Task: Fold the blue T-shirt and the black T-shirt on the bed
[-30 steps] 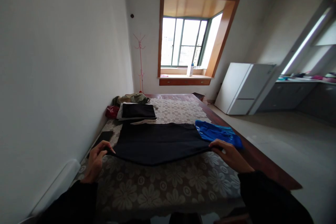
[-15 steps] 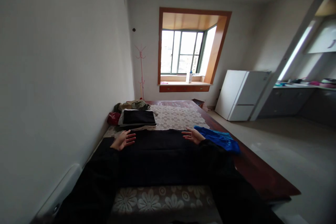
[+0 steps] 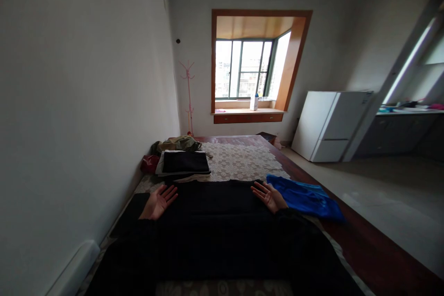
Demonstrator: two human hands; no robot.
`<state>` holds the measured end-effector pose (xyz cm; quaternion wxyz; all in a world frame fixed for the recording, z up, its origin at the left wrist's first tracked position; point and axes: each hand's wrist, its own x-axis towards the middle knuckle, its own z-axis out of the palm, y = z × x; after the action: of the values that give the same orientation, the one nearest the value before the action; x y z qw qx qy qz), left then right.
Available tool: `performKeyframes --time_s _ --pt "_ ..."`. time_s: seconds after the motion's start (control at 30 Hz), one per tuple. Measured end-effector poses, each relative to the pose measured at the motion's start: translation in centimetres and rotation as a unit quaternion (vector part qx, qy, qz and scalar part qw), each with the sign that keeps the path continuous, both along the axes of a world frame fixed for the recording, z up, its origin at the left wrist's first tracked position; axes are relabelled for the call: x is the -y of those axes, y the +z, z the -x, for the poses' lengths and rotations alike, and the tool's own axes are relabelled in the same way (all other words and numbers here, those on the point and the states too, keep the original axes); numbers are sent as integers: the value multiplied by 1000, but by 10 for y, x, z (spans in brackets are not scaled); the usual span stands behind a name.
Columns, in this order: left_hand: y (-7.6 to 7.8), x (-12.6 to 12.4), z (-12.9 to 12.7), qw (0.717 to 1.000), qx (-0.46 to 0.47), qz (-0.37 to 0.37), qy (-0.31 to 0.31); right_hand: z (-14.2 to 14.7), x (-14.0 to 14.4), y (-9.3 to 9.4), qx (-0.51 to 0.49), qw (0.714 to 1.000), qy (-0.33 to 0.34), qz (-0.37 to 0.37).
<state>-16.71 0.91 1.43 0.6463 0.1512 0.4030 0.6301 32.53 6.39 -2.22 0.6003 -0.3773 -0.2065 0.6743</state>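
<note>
A black garment (image 3: 215,231) lies spread out on the lace-covered table; its exact kind is too dark to make out. Above its left part is my left hand (image 3: 158,202), palm up with fingers spread, holding nothing. On the other side my right hand (image 3: 269,197) is likewise open and empty, palm turned up. Close beyond the right hand lies a blue piece of clothing (image 3: 305,198), loosely crumpled. Past the left hand sits a stack of folded dark clothes (image 3: 186,163).
The dark red table (image 3: 374,254) bears a patterned lace cloth (image 3: 239,159). Rumpled olive clothing (image 3: 178,144) and a red item (image 3: 150,164) lie by the left wall. Farther off stand a pink coat rack (image 3: 189,88) and a white fridge (image 3: 333,125).
The view has shifted slightly, so the table and garments appear lower. My hands have moved a little farther apart, palms turned more upward. Both remain empty.
</note>
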Motion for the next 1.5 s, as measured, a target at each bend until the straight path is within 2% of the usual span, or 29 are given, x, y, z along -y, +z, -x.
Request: performKeyframes --time_s 0.17,0.53,0.67,1.03,1.2,1.4,1.5 --pt "-3 -3 -1 1000 5 10 15 -2 0 -2 -14 1000 7 -1" --pt "2 1 -5 999 -4 17 39 -3 1 0 -34 999 -2 -1" --pt "4 2 -7 999 -9 15 47 -2 2 1 -26 1000 7 4" --pt "9 5 -11 997 -33 13 72 4 4 2 -1 1000 -22 1" --pt "12 6 -14 993 -70 6 96 5 4 2 46 997 -58 -15" --pt "9 8 -12 977 -137 27 162 -5 -1 -4 128 981 -147 -5" --pt "6 8 -12 968 -167 36 181 -7 -2 -7 171 973 -154 5"
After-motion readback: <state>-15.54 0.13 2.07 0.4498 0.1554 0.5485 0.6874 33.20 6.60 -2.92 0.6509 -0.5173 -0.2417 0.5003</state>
